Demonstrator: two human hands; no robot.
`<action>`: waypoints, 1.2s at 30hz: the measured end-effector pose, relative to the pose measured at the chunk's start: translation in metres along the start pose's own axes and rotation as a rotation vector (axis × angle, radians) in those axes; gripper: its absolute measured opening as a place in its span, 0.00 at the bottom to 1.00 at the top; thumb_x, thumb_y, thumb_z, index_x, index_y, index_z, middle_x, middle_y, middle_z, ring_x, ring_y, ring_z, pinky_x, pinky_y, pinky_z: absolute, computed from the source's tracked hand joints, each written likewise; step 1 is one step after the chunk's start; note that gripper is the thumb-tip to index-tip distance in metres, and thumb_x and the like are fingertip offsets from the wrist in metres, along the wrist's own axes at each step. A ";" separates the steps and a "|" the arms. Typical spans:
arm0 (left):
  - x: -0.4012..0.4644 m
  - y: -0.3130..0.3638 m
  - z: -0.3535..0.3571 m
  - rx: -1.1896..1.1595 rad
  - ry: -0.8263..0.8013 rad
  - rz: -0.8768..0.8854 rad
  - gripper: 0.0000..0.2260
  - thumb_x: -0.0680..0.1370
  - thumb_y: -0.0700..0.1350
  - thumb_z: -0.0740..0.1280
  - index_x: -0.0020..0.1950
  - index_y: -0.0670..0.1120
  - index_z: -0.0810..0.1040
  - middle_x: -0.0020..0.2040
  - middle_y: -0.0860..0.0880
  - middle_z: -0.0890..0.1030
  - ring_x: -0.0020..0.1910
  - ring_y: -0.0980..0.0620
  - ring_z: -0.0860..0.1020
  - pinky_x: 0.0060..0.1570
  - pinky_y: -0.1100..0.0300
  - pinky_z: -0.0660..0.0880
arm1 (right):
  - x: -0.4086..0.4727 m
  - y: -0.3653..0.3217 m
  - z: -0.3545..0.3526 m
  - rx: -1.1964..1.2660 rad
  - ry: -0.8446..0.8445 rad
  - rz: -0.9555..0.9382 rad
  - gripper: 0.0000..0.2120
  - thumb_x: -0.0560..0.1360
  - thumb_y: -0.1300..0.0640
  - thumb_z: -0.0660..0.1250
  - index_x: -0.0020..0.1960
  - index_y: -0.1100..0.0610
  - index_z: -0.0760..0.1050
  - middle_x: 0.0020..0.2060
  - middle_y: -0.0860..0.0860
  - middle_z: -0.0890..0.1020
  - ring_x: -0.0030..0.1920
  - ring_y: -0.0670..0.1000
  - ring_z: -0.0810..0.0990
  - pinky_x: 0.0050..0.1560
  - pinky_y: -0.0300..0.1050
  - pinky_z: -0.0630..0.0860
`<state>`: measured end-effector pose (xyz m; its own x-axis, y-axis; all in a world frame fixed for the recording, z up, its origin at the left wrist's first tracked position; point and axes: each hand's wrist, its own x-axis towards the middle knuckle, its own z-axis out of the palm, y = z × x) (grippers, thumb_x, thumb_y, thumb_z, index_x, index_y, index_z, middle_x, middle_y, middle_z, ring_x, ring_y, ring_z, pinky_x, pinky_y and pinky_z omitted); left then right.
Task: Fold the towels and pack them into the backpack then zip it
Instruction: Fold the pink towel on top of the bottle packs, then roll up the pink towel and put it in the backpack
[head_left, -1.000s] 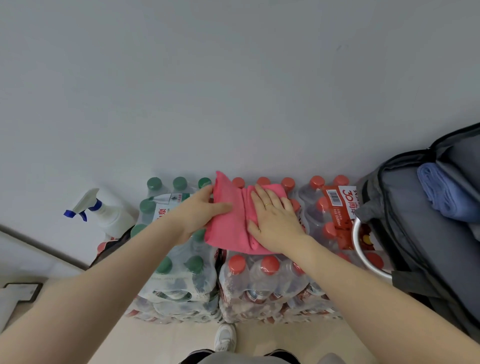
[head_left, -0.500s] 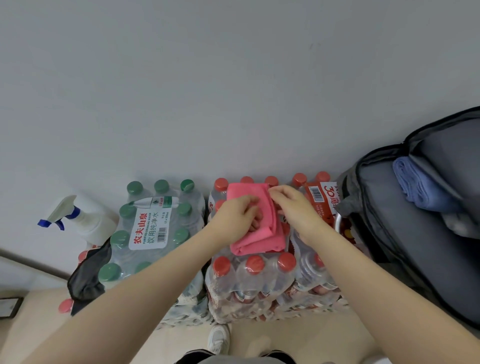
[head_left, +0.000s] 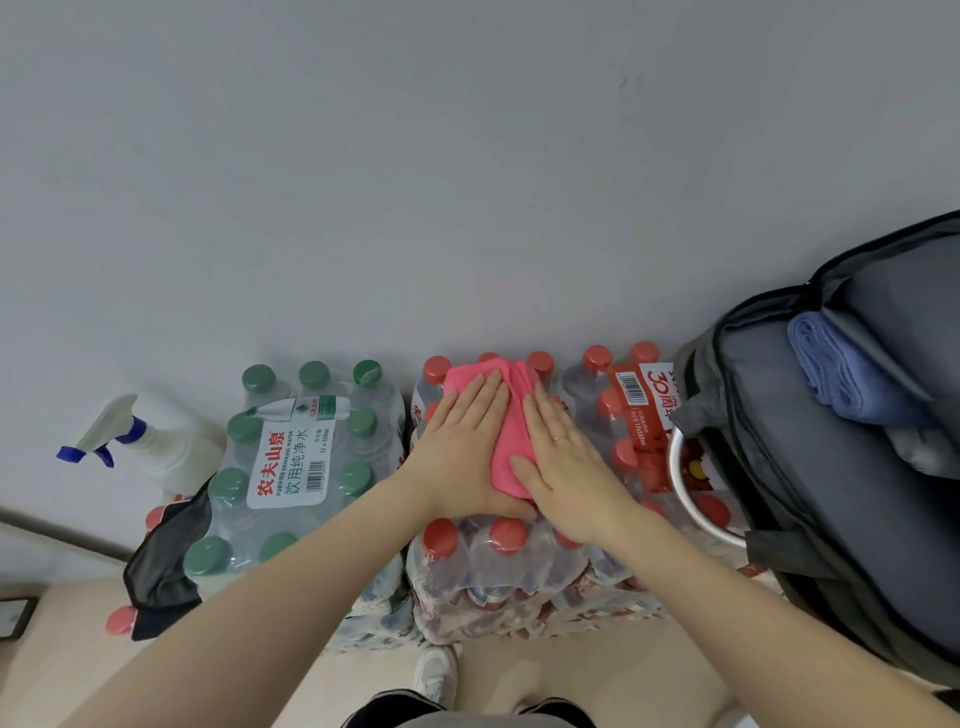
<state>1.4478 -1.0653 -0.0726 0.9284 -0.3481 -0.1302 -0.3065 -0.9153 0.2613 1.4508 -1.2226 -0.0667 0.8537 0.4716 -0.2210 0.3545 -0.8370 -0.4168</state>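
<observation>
- Pink towel (head_left: 506, 447): folded into a narrow, compact bundle, lying flat atop the shrink-wrapped pack of red-capped bottles (head_left: 467, 551), its far end against the wall
- Grey backpack (head_left: 810, 467): at the right, main compartment unzipped and wide open
- Blue towel (head_left: 836, 364): folded, already tucked inside the backpack's open compartment near its upper part

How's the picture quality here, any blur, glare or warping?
Head view: soft, even light, no hard shadows; wide-angle warping stretches the forearms and bends the backpack at the edge; pink towel and both flat hands, left and right, stay reasonably sharp.
</observation>
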 end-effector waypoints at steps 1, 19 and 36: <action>0.001 -0.001 -0.001 -0.002 -0.009 0.005 0.61 0.56 0.78 0.59 0.75 0.43 0.39 0.76 0.48 0.37 0.75 0.51 0.36 0.71 0.57 0.32 | 0.001 0.001 -0.001 -0.073 0.027 0.020 0.30 0.81 0.47 0.47 0.75 0.57 0.36 0.75 0.51 0.36 0.75 0.49 0.37 0.73 0.45 0.37; 0.000 -0.009 -0.025 -0.372 -0.142 0.053 0.49 0.61 0.74 0.47 0.76 0.49 0.44 0.77 0.51 0.42 0.75 0.54 0.39 0.72 0.55 0.35 | 0.036 -0.012 -0.034 0.665 0.097 0.410 0.17 0.69 0.59 0.70 0.56 0.61 0.74 0.50 0.56 0.81 0.51 0.54 0.80 0.53 0.49 0.77; 0.022 -0.005 -0.057 -1.693 -0.067 -0.446 0.16 0.79 0.50 0.58 0.60 0.41 0.75 0.49 0.46 0.80 0.46 0.50 0.78 0.47 0.56 0.75 | 0.022 -0.056 -0.037 -0.028 0.240 -0.010 0.32 0.70 0.48 0.57 0.72 0.58 0.59 0.55 0.54 0.72 0.55 0.57 0.74 0.54 0.52 0.72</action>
<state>1.4819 -1.0573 -0.0220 0.8500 -0.1982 -0.4881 0.5254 0.2513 0.8129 1.4636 -1.1755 -0.0156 0.9153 0.4027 0.0005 0.3705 -0.8417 -0.3926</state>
